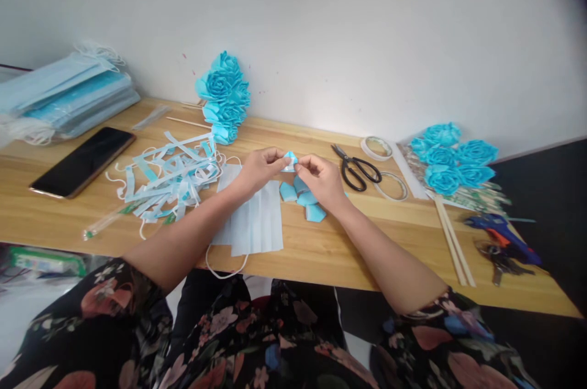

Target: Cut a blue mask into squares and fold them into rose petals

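Between my two hands is a small blue-and-white petal piece point(290, 161), pinched by the fingertips above the table. My left hand point(262, 170) is closed on its left side. On its right side the fingers of my right hand point(320, 178) are closed too. Several folded blue petal pieces point(314, 212) lie on the wood just below my right hand. Under my left forearm are pale blue face masks point(259, 224), partly covered by the arm, with a white ear loop hanging over the table's front edge.
Cut mask strips point(172, 178) are heaped left of the masks, near a phone point(85, 161) and a mask stack point(68, 95). Blue fabric roses point(224, 98) stand by the wall, more roses point(443, 156) at right. Scissors point(355, 167), tape rolls point(393, 186), sticks point(452, 239) and a glue gun point(502, 239) lie rightward.
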`<state>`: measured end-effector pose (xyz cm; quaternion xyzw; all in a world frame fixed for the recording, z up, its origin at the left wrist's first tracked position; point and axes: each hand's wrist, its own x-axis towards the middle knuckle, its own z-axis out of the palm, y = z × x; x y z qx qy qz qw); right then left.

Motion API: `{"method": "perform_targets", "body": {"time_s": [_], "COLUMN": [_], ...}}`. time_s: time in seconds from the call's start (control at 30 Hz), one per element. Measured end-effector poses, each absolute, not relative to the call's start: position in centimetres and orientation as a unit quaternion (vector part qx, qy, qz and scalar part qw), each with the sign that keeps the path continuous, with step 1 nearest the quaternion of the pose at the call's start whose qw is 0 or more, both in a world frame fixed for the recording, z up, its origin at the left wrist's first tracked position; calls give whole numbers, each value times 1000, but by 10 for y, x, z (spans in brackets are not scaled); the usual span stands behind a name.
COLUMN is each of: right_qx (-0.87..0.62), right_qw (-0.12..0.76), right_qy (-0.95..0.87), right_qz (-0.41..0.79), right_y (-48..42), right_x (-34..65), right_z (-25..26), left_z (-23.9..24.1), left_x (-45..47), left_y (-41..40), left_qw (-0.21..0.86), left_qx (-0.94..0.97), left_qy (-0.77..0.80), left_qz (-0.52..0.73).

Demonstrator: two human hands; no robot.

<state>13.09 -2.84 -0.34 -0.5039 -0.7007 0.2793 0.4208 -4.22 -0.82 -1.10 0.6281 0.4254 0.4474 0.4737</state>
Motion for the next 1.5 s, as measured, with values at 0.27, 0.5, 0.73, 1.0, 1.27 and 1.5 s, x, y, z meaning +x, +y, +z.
{"method": "perform_targets", "body": {"time_s": [0.27,0.5,0.73,1.0,1.27,1.5], "right_qx": [-495,-502,-479,-475,-489,-476], "right_qw": [404,421,436,440,456,457], "right_qy": [-717,-702,-693,-697,-696,-721], "right_qz": [278,278,315,308,261,211], "right_y": [-30,-28,-29,-27,-26,-27], "right_x": [130,131,133,134,134,135], "right_z": [-1,-3,-1,-3,-1,-1], "left_z": [-6,-7,-5,-7,-4,-14], "left_x": [-41,-39,-40,-39,-39,-40], "left_y": [-10,-12,-13,-13,-21,-17], "left_qw": [546,552,563,510,221,145], "left_qx": [547,546,545,571,713,757], "left_qy": [407,397,391,394,426,426], "left_qz": [487,489,484,508,511,474]}}
